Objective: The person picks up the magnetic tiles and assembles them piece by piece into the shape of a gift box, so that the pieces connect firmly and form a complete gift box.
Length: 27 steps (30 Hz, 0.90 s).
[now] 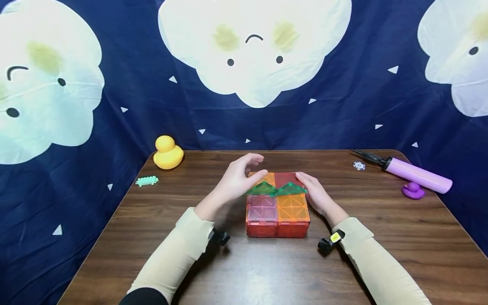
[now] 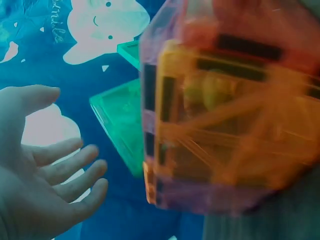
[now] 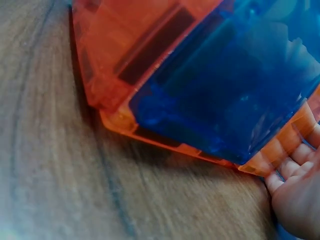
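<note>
Hands on either side of one low box of see-through tiles (image 1: 277,212), sitting in the middle of the wooden table (image 1: 381,254), a touch toward the far side. Count the top: four square panels showing, pink near left, orange near right, orange far left, red far right, and two green triangles (image 1: 276,189) standing up in a row across the middle. Left hand (image 1: 238,178) hovers just above the far-left corner, fingers loosely spread and relaxed, gripping nothing; the left wrist view confirms it, palm open with the fingers (image 2: 70,175) apart and the box's side close beside them. Right hand (image 1: 314,192) lies against the box's right side, fingers fairly straight and pressed along the upper edge near the right-hand triangle; the right wrist view shows fingertips (image 3: 295,160) touching the orange edge of a blue panel, flat contact rather than a wrapped grip. Around the table: one yellow rubber duck (image 1: 167,153) at the far left corner, one small mint-green toy brick (image 1: 146,181) just near of it, one white poker chip (image 1: 359,165) far right, one lilac hand pump (image 1: 409,171) beside the chip, one purple duck (image 1: 413,190) just near the pump. Two cream sleeves (image 1: 175,254) run in from the near edge.
</note>
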Each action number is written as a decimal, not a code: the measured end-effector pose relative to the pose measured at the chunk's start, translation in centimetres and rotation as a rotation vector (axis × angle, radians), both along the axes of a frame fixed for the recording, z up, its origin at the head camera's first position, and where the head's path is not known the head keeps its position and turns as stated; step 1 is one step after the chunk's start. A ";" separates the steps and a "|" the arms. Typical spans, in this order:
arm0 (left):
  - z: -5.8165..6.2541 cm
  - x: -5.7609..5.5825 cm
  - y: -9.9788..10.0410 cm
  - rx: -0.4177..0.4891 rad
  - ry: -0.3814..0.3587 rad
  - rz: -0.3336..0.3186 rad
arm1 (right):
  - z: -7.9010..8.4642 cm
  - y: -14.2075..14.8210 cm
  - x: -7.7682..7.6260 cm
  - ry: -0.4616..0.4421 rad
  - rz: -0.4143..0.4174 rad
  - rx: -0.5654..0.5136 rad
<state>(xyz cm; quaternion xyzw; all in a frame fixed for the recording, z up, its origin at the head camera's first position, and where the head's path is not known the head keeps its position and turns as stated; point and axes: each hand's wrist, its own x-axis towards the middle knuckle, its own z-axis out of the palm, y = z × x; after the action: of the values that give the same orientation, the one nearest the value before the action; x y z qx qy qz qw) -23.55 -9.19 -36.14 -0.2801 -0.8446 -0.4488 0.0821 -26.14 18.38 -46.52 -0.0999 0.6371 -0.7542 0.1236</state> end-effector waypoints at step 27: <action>-8.5 7.3 -4.5 0.062 -0.449 -0.136 | 1.0 4.1 8.5 0.149 0.233 0.253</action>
<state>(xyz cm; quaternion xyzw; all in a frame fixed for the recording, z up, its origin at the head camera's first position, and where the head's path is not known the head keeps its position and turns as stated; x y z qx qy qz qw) -16.24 -13.69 -44.66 -0.2270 -0.8066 -0.5302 -0.1295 -17.65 22.43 -45.51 -0.2122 0.7184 -0.6392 0.1740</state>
